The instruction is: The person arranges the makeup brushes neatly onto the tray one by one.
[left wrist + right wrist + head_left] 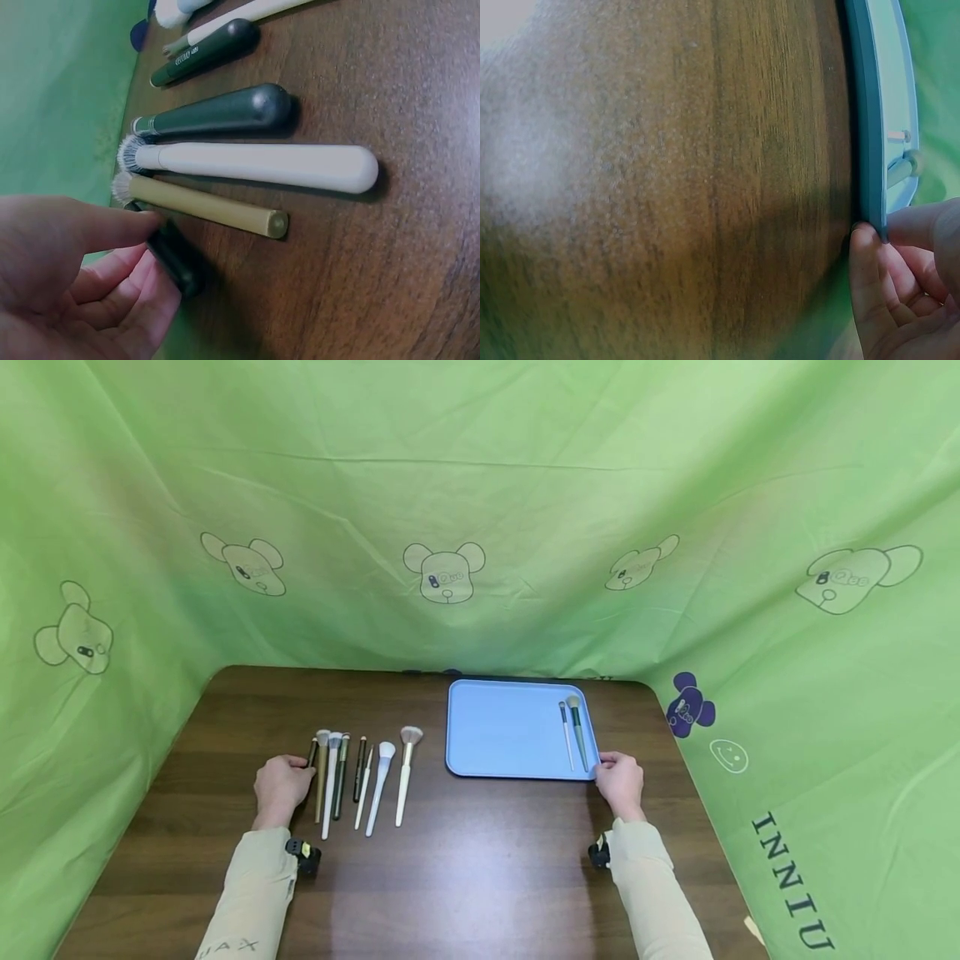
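My left hand [282, 785] pinches a dark makeup brush [176, 259] between thumb and fingers, at the left end of a row of brushes. Right beside it lie a tan-handled brush [210, 206] and a white-handled brush [262, 165]. My right hand [621, 783] grips the near right corner of a blue tray [502, 735], thumb on the rim and fingers below it in the right wrist view. Inside the tray, near its right side, lie a green-handled brush [580, 739] and a thin light-handled brush [567, 743].
More brushes lie to the right of the left hand: dark green ones [341, 781], a slim pale one [364, 789], a white one [380, 789] and a fan-headed one [406, 777]. Green cloth [480, 485] hangs behind and beside the brown table [465, 877].
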Action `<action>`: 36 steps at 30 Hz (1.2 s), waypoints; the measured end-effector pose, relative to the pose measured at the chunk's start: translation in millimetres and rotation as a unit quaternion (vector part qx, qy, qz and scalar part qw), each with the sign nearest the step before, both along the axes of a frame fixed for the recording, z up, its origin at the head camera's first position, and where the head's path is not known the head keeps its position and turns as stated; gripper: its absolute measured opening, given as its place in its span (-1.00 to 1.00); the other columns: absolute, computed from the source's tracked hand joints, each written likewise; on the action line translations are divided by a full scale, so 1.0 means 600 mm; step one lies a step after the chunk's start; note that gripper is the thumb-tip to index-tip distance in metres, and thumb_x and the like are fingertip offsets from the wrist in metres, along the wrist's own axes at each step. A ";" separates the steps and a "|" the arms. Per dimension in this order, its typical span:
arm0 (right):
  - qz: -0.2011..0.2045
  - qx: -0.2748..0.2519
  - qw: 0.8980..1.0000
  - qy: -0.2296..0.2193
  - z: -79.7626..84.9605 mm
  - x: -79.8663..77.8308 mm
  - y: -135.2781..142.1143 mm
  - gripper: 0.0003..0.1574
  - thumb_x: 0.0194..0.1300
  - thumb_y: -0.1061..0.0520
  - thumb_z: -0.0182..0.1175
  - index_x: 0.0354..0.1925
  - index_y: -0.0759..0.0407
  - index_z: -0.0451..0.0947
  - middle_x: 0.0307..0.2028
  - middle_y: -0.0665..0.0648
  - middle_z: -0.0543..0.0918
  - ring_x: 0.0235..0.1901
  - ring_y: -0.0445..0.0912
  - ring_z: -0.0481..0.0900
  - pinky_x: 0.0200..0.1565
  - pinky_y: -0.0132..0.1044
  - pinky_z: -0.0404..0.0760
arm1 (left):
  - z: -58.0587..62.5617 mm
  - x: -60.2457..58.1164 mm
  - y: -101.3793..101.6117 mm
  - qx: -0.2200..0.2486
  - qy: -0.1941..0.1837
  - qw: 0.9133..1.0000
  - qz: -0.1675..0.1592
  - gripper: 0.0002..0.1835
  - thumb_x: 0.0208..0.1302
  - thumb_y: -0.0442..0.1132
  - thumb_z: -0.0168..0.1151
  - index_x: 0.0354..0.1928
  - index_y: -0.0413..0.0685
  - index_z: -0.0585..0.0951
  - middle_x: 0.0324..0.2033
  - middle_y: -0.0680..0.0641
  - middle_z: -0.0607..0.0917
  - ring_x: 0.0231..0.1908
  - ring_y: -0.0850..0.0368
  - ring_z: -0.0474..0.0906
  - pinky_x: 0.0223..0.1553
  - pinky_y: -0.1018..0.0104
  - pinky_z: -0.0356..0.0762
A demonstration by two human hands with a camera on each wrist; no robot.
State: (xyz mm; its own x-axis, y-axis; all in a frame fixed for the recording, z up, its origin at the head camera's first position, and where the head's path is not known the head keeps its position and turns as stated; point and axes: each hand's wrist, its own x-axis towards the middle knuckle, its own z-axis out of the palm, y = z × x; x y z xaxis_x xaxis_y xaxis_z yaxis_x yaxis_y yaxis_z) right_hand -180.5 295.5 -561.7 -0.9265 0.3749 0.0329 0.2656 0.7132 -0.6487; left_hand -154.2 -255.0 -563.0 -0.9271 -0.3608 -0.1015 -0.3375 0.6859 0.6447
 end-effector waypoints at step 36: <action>-0.004 0.000 1.000 -0.008 -0.009 -0.006 0.005 -0.71 0.23 0.34 0.17 -0.11 0.42 0.72 -0.54 0.16 0.69 -0.61 -0.08 0.60 -0.44 -0.24 0.47 | 0.032 -0.021 0.054 0.036 0.078 0.996 0.002 -0.72 0.41 -0.29 0.17 0.01 -0.32 0.69 -0.17 -0.27 0.76 -0.11 -0.30 0.65 -0.08 -0.14 0.46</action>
